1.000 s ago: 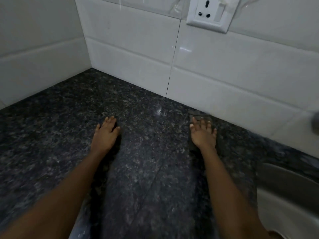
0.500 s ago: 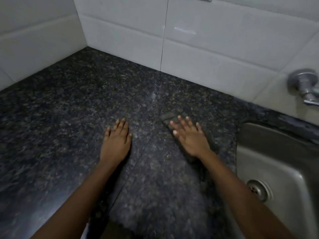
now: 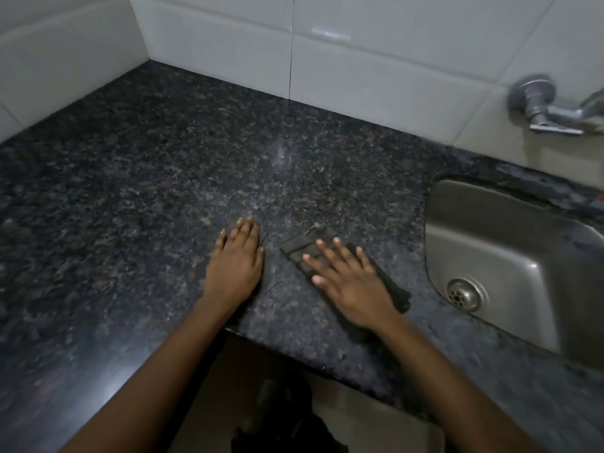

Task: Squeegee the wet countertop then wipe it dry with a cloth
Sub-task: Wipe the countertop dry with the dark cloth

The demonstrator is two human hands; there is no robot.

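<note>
Drying step, head view: no squeegee shows and a cloth lies under one hand, so I judge this to be the wipe-dry stage.
Cloth [image 3: 299,248]: dark and folded, flat on the counter [image 3: 130,207] near its front edge, between the left hand and the sink [image 3: 510,256]; its far corner pokes out past the fingertips.
Right hand [image 3: 353,282]: palm down on the cloth, fingers [image 3: 327,253] straight and spread, pressing rather than curling round it.
Left hand [image 3: 235,263]: flat on bare stone just beside the cloth, fingers straight and close together, grasping nothing; it looks like a brace.
Surface: dark speckled stone with a faint pale sheen toward the tiled wall [image 3: 359,76]; I cannot tell whether that is water.
Next move: probably even downward pressure while sliding the cloth in overlapping passes over the far and left stretches, with the palm kept on the cloth so it does not bunch.
</note>
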